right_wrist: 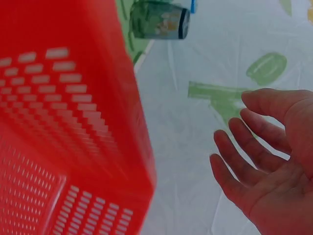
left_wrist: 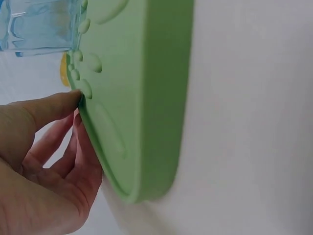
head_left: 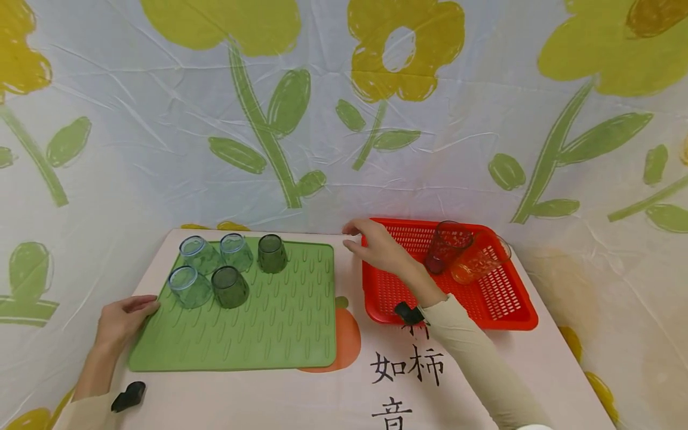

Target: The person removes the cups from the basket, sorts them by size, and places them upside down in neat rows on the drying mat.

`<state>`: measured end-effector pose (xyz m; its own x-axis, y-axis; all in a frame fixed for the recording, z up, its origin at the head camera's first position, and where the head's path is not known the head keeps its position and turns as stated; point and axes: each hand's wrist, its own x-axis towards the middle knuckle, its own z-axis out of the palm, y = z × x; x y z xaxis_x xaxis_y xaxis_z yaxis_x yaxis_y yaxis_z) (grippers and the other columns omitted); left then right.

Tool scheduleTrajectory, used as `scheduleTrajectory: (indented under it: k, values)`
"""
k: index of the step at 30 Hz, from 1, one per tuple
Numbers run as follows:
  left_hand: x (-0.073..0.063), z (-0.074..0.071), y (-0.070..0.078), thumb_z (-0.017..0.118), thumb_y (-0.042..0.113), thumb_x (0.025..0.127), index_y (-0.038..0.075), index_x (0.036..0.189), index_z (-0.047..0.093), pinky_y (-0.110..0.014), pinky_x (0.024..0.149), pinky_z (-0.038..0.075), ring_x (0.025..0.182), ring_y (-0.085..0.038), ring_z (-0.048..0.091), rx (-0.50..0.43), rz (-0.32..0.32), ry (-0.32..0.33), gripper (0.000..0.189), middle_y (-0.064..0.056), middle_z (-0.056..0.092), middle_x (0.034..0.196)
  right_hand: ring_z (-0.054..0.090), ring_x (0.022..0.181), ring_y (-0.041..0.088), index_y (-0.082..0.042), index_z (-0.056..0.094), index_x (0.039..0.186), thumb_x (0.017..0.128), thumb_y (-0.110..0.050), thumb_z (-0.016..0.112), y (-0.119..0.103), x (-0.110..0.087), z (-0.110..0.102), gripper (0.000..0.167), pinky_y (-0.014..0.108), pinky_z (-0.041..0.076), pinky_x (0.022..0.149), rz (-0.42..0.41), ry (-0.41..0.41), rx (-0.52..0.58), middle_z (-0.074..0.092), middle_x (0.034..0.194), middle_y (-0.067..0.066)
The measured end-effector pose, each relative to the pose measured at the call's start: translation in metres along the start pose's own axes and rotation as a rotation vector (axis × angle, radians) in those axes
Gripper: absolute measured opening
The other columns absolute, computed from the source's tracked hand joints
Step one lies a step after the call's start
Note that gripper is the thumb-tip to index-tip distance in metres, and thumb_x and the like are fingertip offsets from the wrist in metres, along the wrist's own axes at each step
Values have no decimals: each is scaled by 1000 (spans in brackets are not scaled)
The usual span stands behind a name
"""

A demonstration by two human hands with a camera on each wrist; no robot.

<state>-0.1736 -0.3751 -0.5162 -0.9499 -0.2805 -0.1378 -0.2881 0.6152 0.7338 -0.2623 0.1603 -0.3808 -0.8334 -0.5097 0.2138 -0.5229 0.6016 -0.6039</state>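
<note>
A green ribbed drying mat [head_left: 285, 322] lies on the left of the table. At its left edge, my left hand [head_left: 120, 319] pinches the rim; in the left wrist view the thumb [left_wrist: 58, 105] is on top, with the other fingers at the edge's underside. Several glasses stand on the mat's back left: pale blue tumblers [head_left: 190, 288] and two dark grey ones, one dark tumbler [head_left: 230, 288] in front. My right hand [head_left: 378, 243] hovers over the back left corner of the red basket [head_left: 451, 325], fingers apart and holding nothing.
Inside the basket, a dark tall glass [head_left: 447, 246] and a clear tall glass [head_left: 478, 260] lean at its right side. A flower-printed cloth [head_left: 430, 167] hangs behind the table. Black printed characters [head_left: 407, 365] mark the tabletop between mat and basket.
</note>
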Motion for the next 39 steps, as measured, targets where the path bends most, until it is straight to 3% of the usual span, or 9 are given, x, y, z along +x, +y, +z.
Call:
scheduleTrajectory:
  k: [9, 17, 23, 28, 31, 39]
  values:
    - [1, -1, -11, 66, 30, 102, -15, 132, 59, -11, 66, 46, 76, 18, 49, 5, 34, -56, 55, -18, 74, 104, 63, 112, 38, 6, 64, 120, 97, -5, 71, 27, -6, -28, 26, 49, 51, 102, 41, -3, -67, 68, 117, 21]
    - [-1, 2, -14, 69, 24, 100, -17, 133, 58, -12, 66, 50, 79, 17, 52, -37, 64, -70, 53, -17, 74, 104, 60, 113, 41, 9, 62, 121, 96, -3, 71, 53, -26, -47, 30, 54, 50, 101, 78, -10, -172, 64, 119, 25]
    - [-1, 1, -14, 70, 25, 100, -15, 135, 57, -11, 68, 50, 79, 18, 53, -48, 59, -84, 55, -10, 75, 104, 58, 114, 45, 9, 62, 121, 93, -5, 76, 72, -39, -63, 34, 57, 49, 100, 94, -34, -276, 62, 121, 27]
    - [-2, -1, -13, 72, 24, 99, -16, 137, 55, -11, 69, 51, 81, 18, 55, -95, 52, -101, 58, 6, 73, 99, 59, 108, 44, 6, 65, 117, 88, -9, 82, 81, -47, -78, 36, 58, 48, 98, 84, -51, -417, 62, 117, 26]
    - [-3, -2, -14, 72, 25, 99, -15, 137, 55, -10, 70, 50, 82, 19, 55, -102, 53, -100, 58, 15, 71, 96, 56, 112, 45, 4, 66, 118, 86, -12, 85, 84, -52, -85, 41, 61, 44, 101, 103, -83, -492, 62, 119, 25]
    - [-1, -2, -16, 73, 29, 98, -13, 136, 57, -10, 69, 48, 82, 19, 53, -88, 56, -82, 59, 15, 72, 96, 48, 120, 52, 2, 64, 122, 76, -13, 92, 92, -66, -96, 56, 68, 35, 105, 103, -127, -602, 58, 121, 29]
